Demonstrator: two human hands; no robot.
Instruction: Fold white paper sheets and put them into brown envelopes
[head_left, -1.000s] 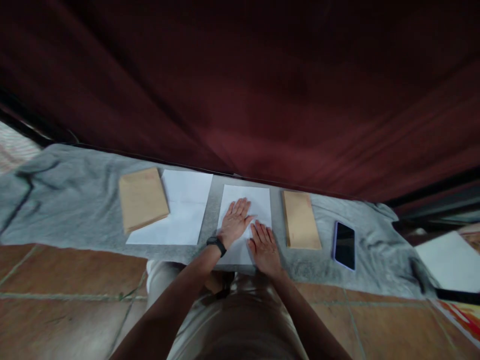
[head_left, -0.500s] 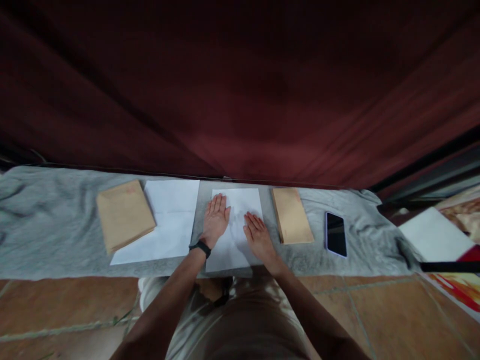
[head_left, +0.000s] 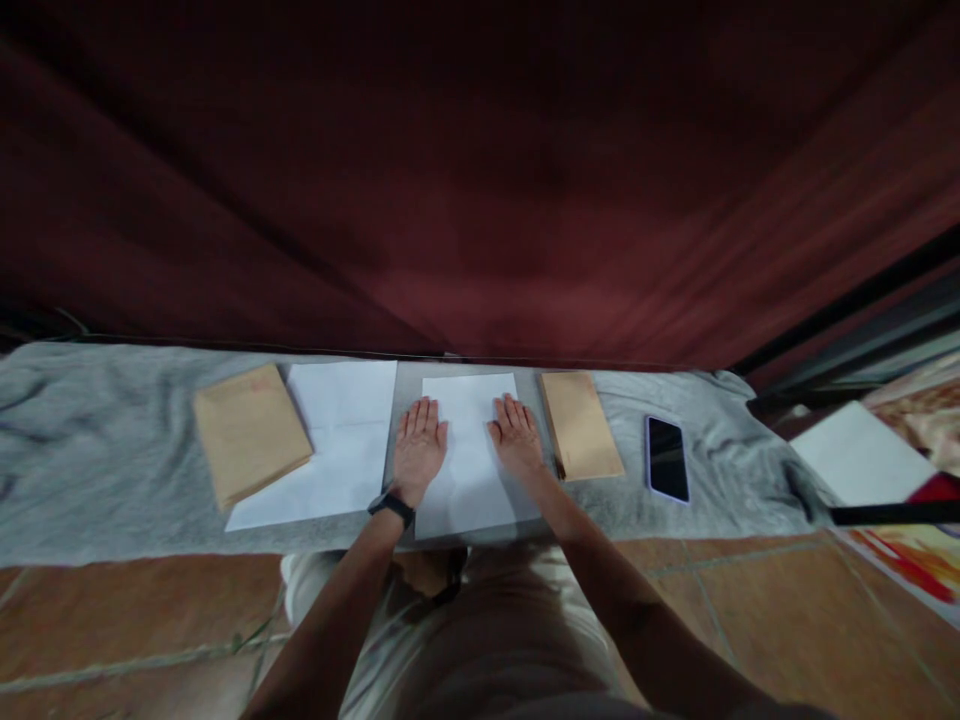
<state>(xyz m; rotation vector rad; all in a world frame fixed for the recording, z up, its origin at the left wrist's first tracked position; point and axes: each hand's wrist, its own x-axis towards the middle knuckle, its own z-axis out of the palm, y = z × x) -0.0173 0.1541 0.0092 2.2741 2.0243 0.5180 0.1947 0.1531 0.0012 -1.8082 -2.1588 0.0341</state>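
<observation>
A white sheet of paper (head_left: 469, 480) lies on the grey cloth in front of me. My left hand (head_left: 420, 448) rests flat on its left edge, fingers stretched out, with a dark band on the wrist. Across from it, my right hand (head_left: 517, 436) lies flat over the sheet's right edge, fingers also stretched. Neither hand grips anything. Close to the right hand is a stack of brown paper envelopes (head_left: 583, 428). Left of the left hand are more white sheets (head_left: 352, 460), partly covered by another brown paper stack (head_left: 253, 432).
The grey cloth (head_left: 97, 450) covers a long narrow surface. A phone (head_left: 667, 458) with a pale purple edge lies to the right. A dark red curtain-like fabric (head_left: 480, 200) stands along the far edge. White card (head_left: 862, 455) and printed material are at the far right.
My left hand has slid down and left to the sheet's left edge. My right hand has shifted slightly up and right to its right edge.
</observation>
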